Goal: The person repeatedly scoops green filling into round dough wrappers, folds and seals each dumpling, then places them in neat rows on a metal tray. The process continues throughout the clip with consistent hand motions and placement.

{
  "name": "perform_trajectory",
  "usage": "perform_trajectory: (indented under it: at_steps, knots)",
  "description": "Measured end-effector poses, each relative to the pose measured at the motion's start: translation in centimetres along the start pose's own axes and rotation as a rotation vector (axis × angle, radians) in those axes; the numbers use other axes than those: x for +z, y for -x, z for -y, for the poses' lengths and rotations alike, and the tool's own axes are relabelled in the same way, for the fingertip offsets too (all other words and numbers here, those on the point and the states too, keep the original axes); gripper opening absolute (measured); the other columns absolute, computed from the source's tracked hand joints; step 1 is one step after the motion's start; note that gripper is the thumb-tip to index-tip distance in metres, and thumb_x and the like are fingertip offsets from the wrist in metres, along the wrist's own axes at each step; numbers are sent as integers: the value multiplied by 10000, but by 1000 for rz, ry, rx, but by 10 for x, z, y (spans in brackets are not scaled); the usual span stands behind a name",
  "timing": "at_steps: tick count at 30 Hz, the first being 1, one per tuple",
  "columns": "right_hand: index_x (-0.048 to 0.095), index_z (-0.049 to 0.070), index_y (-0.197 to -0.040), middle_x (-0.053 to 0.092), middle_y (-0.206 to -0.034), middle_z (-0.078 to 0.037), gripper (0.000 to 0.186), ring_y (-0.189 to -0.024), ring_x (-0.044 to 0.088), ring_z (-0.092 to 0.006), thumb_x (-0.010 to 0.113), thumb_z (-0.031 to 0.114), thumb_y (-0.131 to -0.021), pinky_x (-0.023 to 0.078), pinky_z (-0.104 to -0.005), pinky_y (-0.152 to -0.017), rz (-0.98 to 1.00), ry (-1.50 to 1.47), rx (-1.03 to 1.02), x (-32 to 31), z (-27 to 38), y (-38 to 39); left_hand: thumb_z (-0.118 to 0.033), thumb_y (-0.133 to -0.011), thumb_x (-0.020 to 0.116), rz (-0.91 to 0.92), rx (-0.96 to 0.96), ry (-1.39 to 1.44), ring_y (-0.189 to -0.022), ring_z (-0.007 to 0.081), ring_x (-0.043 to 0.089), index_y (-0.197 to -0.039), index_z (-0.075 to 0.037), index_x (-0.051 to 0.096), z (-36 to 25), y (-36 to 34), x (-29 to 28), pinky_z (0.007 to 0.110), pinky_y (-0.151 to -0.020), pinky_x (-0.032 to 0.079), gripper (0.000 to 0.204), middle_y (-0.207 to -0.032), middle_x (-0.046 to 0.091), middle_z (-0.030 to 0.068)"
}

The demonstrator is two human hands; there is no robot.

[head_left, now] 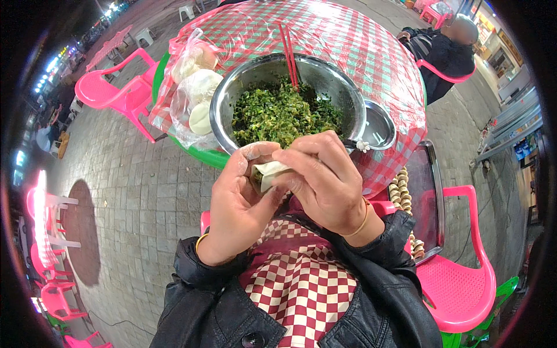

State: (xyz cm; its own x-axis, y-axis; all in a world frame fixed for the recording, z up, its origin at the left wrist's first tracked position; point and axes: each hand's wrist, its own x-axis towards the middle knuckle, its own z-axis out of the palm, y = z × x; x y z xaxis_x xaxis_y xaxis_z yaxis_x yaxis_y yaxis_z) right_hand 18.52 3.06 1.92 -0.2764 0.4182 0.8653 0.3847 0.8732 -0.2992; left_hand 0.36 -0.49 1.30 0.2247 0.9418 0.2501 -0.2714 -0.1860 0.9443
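Between my two hands is a dumpling (270,173), its pale wrapper folded over with a bit of green filling showing at the left side. My left hand (241,197) cups it from below and the left, fingers curled round it. With bent fingers, my right hand (325,177) pinches the wrapper's upper right edge. Just beyond the hands stands a steel bowl (223,110) of chopped green filling (284,110), with red chopsticks (288,55) leaning in it. Left of the bowl, round wrappers (201,116) lie in and beside a clear plastic bag (180,104).
A smaller metal bowl (386,124) sits right of the big one on the checked tablecloth (371,52). Rows of finished dumplings (400,194) lie on a tray (426,197) over a pink chair (458,284). Another pink chair (116,93) stands left. A person (444,55) sits at the far right.
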Motion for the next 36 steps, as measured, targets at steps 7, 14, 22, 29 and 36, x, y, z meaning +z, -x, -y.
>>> perform_trajectory:
  at_steps: [7,14,22,29,36]
  knots:
    - [743,0,-1059,673,-985,-102,300,-836,651,-287,823,-43,-773,558,-380,-726,50,-7,26,-4,0,2,190,-943,644,65,73,-287,-1259,215,669,-1518,30,441,-6,-6,-7,336,-1062,566,630,-1446,610,200]
    - [780,-5,-1075,707,-960,-124,277,-834,703,-253,877,-40,-819,582,-337,-707,-112,-42,96,-8,3,4,106,-950,744,-27,594,-264,-1247,323,718,-1353,30,612,17,-13,-2,401,-970,631,431,-1375,685,234]
    - [786,1,-1061,714,-953,-127,252,-809,700,-250,886,1,-830,578,-334,-690,-82,-80,115,-14,17,-1,66,-952,774,-54,763,-570,-1126,357,772,-1213,26,695,14,-10,-12,410,-929,647,275,-1297,722,246]
    - [772,-5,-1066,715,-976,-130,259,-822,701,-281,857,-15,-823,566,-365,-696,-56,-62,48,-14,12,-1,78,-983,733,-59,735,-392,-1143,359,764,-1222,26,593,19,-11,0,401,-942,637,282,-1265,729,281]
    - [761,-8,-1046,708,-946,-126,219,-809,689,-276,854,-16,-847,548,-353,-682,-107,-56,9,-8,7,1,81,-1014,689,29,679,-425,-1228,324,721,-1250,17,560,11,-10,-3,403,-976,614,277,-1389,671,286]
